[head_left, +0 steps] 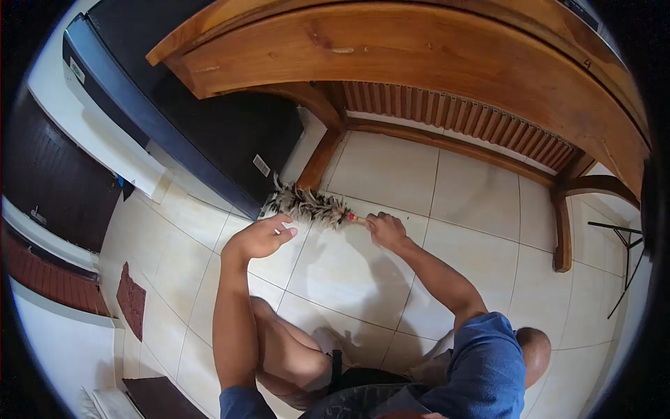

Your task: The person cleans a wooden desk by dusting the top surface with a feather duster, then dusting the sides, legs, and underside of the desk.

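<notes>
A feather duster (310,207) with grey, black and cream feathers lies across the middle of the view, close above the tiled floor or touching it. My right hand (387,230) is wrapped round its short handle, which has a red band next to the feathers. The feathered end points left, to the foot of a wooden table leg (322,159) and the lower corner of a dark appliance. My left hand (262,236) is just below the feathers, fingers apart and partly curled, with nothing in it.
A wooden table (391,45) with a slatted back panel (453,112) spans the top. The tall dark appliance (209,105) stands left of it. A dark red mat (131,300) lies on the floor tiles (349,279) at left. A thin black stand (628,244) is at far right.
</notes>
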`<state>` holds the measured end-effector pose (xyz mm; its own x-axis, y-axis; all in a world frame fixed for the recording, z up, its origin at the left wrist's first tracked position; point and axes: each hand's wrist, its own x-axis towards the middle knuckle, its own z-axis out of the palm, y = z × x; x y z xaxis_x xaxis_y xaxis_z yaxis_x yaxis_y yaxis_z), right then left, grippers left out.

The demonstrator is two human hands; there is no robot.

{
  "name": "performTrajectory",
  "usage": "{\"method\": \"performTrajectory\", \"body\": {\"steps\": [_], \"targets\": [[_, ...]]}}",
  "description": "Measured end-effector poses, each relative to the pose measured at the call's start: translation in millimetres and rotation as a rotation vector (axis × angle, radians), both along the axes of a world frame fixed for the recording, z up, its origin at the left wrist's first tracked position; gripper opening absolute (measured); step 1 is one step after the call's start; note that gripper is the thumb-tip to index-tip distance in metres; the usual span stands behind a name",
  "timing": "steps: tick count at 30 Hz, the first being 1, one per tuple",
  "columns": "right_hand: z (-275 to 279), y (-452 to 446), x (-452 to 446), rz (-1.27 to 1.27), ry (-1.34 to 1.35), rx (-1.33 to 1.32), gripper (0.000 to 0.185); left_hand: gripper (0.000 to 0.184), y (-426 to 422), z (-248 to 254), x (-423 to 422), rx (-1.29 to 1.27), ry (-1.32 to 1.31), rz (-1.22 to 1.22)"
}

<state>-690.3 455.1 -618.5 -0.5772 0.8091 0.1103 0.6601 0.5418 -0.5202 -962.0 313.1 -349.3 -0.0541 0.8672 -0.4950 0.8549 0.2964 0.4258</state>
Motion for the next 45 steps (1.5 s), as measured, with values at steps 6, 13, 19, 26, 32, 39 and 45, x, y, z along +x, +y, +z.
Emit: {"method": "performTrajectory", "body": {"steps": [6,13,19,26,32,39,45], "targets": [[10,-5,-3,-0.022,0.017,-0.019,0.016,0.057,3,0,-6,0.002,-0.059,0.026],[2,20,-5,-0.117,0.144,-0.093,0.014,0.058,-1,1,-2,0.008,-0.045,0.042],[20,57,7,0.022,0.14,-0.028,0.017,0.058,0,3,4,-0.004,-0.012,0.034],[-6,104,-2,-0.077,0.029,-0.06,0.022,0.058,2,-2,13,-0.027,0.052,0.003],[13,114,-6,-0.229,0.016,-0.136,0.025,0.058,7,-3,22,-0.071,0.084,-0.002],[18,116,-4,-0.244,0.069,-0.105,0.022,0.058,9,-1,30,-0.068,0.101,-0.022],[30,109,-6,-0.192,0.065,-0.222,0.024,0.058,12,-3,28,-0.061,0.077,-0.05]]}}
